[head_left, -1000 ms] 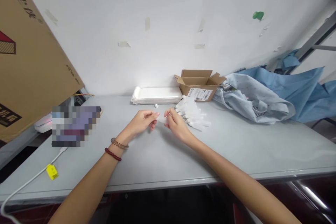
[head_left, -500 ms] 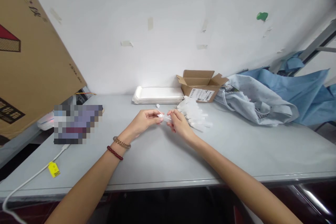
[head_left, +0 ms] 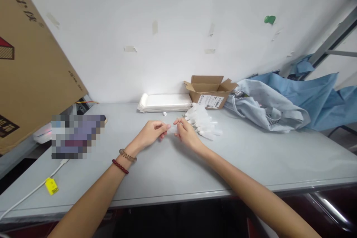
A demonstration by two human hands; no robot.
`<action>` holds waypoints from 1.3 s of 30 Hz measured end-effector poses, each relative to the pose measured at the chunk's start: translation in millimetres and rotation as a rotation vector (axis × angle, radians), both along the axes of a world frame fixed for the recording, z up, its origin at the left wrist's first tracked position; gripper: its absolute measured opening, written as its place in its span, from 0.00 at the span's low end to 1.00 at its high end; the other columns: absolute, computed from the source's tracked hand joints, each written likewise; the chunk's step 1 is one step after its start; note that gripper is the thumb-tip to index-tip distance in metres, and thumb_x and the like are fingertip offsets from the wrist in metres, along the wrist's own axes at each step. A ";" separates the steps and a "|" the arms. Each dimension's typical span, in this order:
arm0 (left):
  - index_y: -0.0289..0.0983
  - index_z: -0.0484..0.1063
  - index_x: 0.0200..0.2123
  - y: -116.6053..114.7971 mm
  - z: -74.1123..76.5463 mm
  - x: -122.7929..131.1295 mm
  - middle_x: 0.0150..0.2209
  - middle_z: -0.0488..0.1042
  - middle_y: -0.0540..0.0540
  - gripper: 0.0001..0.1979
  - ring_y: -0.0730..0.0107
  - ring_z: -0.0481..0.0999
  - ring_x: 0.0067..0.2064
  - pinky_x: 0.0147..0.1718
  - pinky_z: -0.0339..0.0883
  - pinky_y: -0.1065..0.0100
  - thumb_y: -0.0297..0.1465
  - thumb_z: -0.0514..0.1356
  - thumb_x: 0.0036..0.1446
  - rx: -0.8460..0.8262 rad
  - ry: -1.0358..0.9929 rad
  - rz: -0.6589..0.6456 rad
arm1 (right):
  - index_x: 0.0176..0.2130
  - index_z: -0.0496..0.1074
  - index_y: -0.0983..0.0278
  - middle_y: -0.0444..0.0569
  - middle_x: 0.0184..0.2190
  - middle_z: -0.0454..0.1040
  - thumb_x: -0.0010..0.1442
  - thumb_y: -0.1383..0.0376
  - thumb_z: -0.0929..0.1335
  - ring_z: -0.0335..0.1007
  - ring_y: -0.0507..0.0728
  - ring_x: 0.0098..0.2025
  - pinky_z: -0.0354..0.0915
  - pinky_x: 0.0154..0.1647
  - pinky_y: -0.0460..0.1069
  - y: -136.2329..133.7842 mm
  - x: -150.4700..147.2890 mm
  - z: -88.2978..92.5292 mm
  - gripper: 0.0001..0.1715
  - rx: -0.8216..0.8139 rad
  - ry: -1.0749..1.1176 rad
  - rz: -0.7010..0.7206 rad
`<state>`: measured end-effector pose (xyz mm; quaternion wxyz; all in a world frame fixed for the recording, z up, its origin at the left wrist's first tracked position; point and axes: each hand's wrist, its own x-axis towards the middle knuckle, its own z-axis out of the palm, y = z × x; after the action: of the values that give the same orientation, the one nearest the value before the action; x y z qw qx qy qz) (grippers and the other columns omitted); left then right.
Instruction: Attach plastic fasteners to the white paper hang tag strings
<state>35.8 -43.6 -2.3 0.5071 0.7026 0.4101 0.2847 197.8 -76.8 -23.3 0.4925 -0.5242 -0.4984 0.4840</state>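
Observation:
In the middle of the table, my left hand [head_left: 152,133] is closed in a pinch on a small translucent white plastic piece [head_left: 172,130]. Its shape is blurred and partly covered by fingers. Facing it from the right is my right hand [head_left: 186,134], fingers curled round the other end of the same piece; its exact hold is partly hidden. Just beyond my right hand lies a loose pile of similar translucent white plastic pieces [head_left: 205,122]. A tiny white scrap [head_left: 164,113] rests on the tabletop behind my hands.
A stack of flat white packets [head_left: 167,99] lies against the wall beside an open cardboard box [head_left: 210,96]. Light blue cloth bags [head_left: 264,108] fill the back right. At left are a blurred-out device [head_left: 79,135], a white cable [head_left: 25,199] and a large carton [head_left: 36,63] on the grey table [head_left: 237,163].
My fingers have shifted on the plastic piece, and less of it shows now. The right fingers have loosened a little. The whole view has moved slightly.

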 end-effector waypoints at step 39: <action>0.33 0.73 0.24 3.5 6.7 -3.3 0.25 0.72 0.47 0.16 0.73 0.69 0.26 0.28 0.65 0.69 0.42 0.61 0.53 -0.031 -0.115 0.115 | 0.39 0.67 0.65 0.49 0.32 0.71 0.60 0.59 0.62 0.64 0.55 0.32 0.58 0.34 0.48 -7.0 3.7 3.5 0.13 0.332 -0.485 -0.068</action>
<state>32.5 -40.1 4.4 0.5236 0.6524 0.4241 0.3469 201.5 -83.7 -19.8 0.4540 -0.5535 -0.6558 0.2396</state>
